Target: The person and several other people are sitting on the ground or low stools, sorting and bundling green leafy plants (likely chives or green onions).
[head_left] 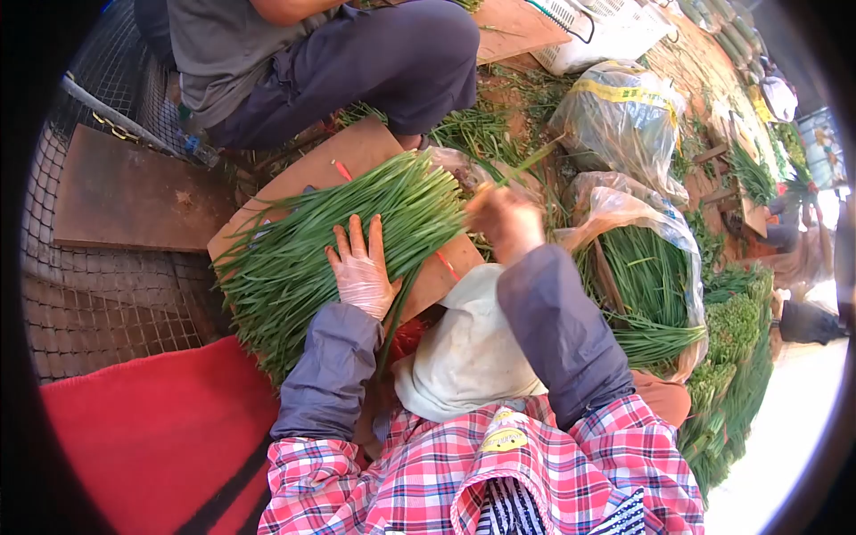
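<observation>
A large pile of long green stalks (pixel 343 232) lies across a brown board (pixel 349 143), cut ends to the right. My left hand (pixel 366 272), in a thin clear glove, rests on the front of the pile with its fingers spread. Just beyond the cut ends is my right hand (pixel 506 221), blurred by motion. Its fingers are curled around one or a few green stalks (pixel 532 163) that stick out at the top. A red strip (pixel 446 265) crosses the board below the pile.
An open plastic bag of green stalks (pixel 646 281) stands on the right, with a full, tied-looking bag (pixel 620 116) behind it. Stacked green bundles (pixel 727 357) lie further right. Another person (pixel 357 80) sits opposite. Red cloth (pixel 169 428) covers the front left, beside wire mesh (pixel 107 312).
</observation>
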The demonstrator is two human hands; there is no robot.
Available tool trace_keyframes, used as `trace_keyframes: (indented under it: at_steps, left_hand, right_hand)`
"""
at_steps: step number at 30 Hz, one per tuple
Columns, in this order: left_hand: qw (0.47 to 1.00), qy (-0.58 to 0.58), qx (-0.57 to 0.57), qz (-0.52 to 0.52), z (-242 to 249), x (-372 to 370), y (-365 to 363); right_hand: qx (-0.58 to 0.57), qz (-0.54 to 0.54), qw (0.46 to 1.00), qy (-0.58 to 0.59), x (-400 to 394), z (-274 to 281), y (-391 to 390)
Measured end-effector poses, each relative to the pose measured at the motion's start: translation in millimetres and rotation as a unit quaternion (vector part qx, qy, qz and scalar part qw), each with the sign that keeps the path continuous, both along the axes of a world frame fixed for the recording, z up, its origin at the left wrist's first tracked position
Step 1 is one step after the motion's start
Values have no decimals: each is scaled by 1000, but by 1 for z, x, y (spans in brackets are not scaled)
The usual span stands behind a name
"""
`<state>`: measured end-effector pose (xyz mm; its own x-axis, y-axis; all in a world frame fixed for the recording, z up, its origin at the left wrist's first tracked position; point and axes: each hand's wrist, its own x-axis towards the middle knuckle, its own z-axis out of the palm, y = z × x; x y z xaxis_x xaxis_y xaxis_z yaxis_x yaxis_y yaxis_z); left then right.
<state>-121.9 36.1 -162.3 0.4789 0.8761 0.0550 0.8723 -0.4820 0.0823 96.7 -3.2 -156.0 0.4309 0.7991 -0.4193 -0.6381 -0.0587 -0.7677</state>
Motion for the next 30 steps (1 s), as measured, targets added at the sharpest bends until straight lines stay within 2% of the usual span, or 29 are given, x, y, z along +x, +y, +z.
trace_keyframes:
  at_steps: [1, 2, 3, 4, 5, 6, 7, 10, 11, 12, 13, 14, 15, 17, 20, 23, 24, 26, 27, 28, 30]
  left_hand:
    - [1000, 1, 3, -1, -1, 0, 0]
    - [1000, 2, 7, -3, -2, -1, 1]
    - [1000, 2, 5, 0, -2, -1, 1]
    - [1000, 2, 3, 2, -3, 0, 2]
    - [1000, 1, 2, 5, -3, 0, 3]
    - [1000, 0, -4, 5, 0, 0, 5]
    - [1000, 0, -5, 2, 2, 0, 7]
    - [1000, 2, -3, 11, 2, 1, 5]
    - [1000, 3, 3, 13, 1, 2, 5]
    - [1000, 4, 10, 15, 2, 3, 5]
    - [1000, 8, 9, 16, 3, 4, 5]
    - [1000, 13, 6, 18, 4, 5, 5]
    - [1000, 18, 3, 18, 4, 5, 4]
    - [1000, 11, 5, 15, 5, 5, 4]
    - [1000, -3, 3, 11, 4, 1, 5]
    - [1000, -12, -1, 4, 3, 2, 7]
    - [1000, -12, -2, 3, 4, 1, 7]
    - [1000, 0, -12, 4, 7, 0, 9]
    - [1000, 5, -17, 5, 7, 0, 9]
    - [1000, 7, -22, 3, 7, 0, 10]
    - [1000, 11, -28, 2, 7, 0, 13]
  right_hand:
    - [95, -43, 994, 21, 25, -1, -4]
    - [136, -46, 989, 33, 53, 7, -6]
    - [59, -77, 995, -15, 70, 26, -7]
    - [-6, -15, 995, -103, 97, 25, -11]
    - [-140, 44, 947, -284, 118, 12, -13]
    - [-237, 96, 794, -551, 125, 12, -27]
    - [-310, 139, 556, -759, 126, 9, -41]
    - [-291, 212, 686, -632, 80, 48, -36]
    - [-221, 191, 713, -638, 67, 31, -37]
    - [-153, 181, 719, -654, 40, 46, -37]
    - [-101, 215, 673, -700, 22, 51, -34]
    - [-12, 250, 601, -759, 10, 48, -29]
    - [20, 274, 596, -755, -2, 45, -27]
    - [-4, 330, 599, -730, -4, 34, -23]
    - [-220, 595, 417, -651, 1, 26, -7]
    - [-246, 560, 426, -667, -14, 26, 1]
    - [-139, 571, 410, -697, -7, -3, -3]
    - [-9, 488, 469, -736, -11, -51, -4]
    - [56, 442, 494, -747, -14, -53, -3]
    - [91, 402, 579, -704, -18, -57, 2]
    - [-91, 467, 644, -599, -27, -41, 16]
